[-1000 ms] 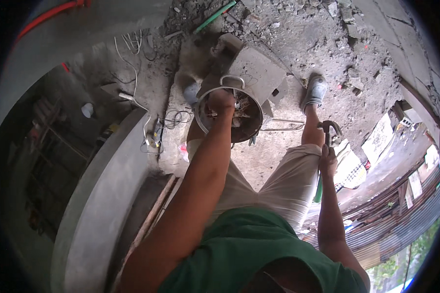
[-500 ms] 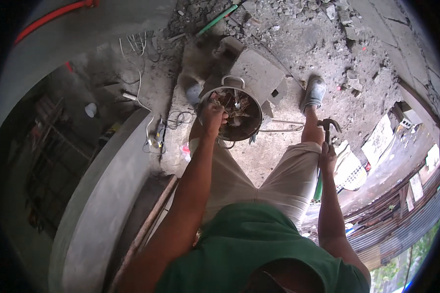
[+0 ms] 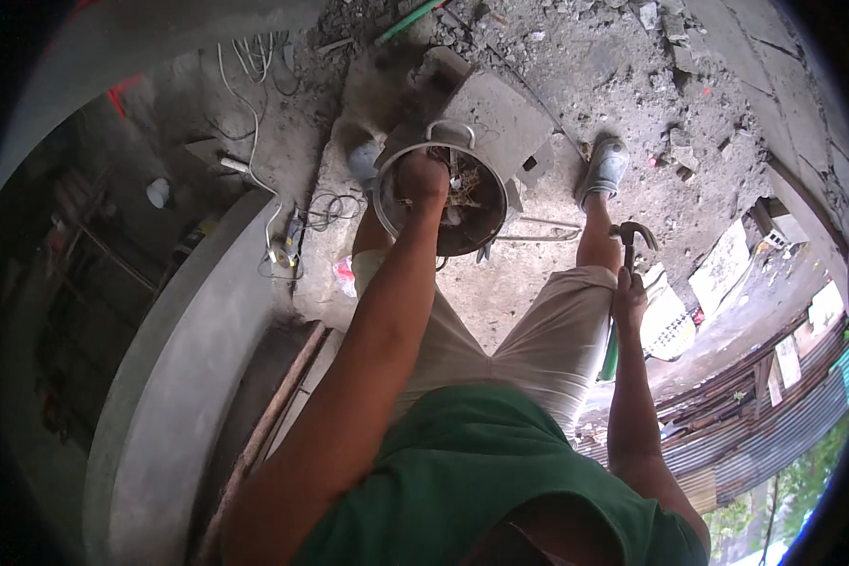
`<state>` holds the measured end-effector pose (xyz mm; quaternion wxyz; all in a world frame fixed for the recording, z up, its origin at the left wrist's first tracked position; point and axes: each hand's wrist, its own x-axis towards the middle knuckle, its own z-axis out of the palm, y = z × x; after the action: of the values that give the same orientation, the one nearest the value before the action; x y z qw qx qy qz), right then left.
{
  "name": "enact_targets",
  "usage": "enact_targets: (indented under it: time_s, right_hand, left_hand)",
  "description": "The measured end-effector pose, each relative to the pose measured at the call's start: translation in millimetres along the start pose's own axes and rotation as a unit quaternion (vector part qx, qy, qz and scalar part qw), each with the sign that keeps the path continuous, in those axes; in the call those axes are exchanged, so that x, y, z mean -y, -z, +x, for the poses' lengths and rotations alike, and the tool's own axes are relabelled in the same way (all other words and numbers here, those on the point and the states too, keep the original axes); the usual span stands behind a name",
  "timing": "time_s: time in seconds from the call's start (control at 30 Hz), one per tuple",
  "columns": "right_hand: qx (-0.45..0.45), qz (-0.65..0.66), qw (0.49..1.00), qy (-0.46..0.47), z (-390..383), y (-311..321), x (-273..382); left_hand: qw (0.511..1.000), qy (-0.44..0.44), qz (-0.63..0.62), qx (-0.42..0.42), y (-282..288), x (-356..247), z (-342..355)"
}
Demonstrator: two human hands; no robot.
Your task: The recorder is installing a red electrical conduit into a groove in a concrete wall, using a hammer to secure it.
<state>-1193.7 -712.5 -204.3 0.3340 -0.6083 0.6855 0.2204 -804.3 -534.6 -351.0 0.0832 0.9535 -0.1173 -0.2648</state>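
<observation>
A round metal pot [image 3: 476, 238] with loop handles stands between my knees. Inside it lies a tangle of brown, rusty-looking scraps [image 3: 466, 191], too small to name piece by piece. My left hand [image 3: 423, 179] reaches over the near rim into the left part of the pot. Its fingers point down and are hidden, so whether they grip anything does not show. By my right knee, my right hand [image 3: 630, 297] is wrapped round the handle of a claw hammer [image 3: 640, 233]. The hammer's head is up, clear of the ground.
Grey concrete blocks [image 3: 500, 113] lie just beyond the pot. Broken rubble [image 3: 674, 146] covers the ground at the far right. Cables [image 3: 330, 212] and a white cord [image 3: 255, 132] run along the left, beside a low curved concrete wall [image 3: 184, 368]. A bent metal rod [image 3: 547, 231] lies right of the pot.
My left hand has gone from the pot's left rim deeper inside, further away and slightly right, its fingers now out of sight. The right hand still holds the hammer in about the same place.
</observation>
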Motion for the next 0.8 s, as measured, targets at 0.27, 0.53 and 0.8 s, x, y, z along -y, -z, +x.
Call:
enact_targets:
  time_s: [0.27, 0.53, 0.8]
  right_hand:
    - [-0.004, -0.004, 1.000, 0.001, 0, -2, -6]
    - [-0.009, 0.026, 1.000, 0.009, -1, -2, -7]
    - [-0.006, -0.014, 1.000, -0.006, -4, 5, 11]
  left_hand:
    - [0.998, -0.031, 0.017, -0.047, -14, 2, -8]
    - [0.998, 0.012, -0.025, -0.057, -29, 2, 4]
    - [0.870, 0.122, -0.475, 0.047, 25, -6, -35]
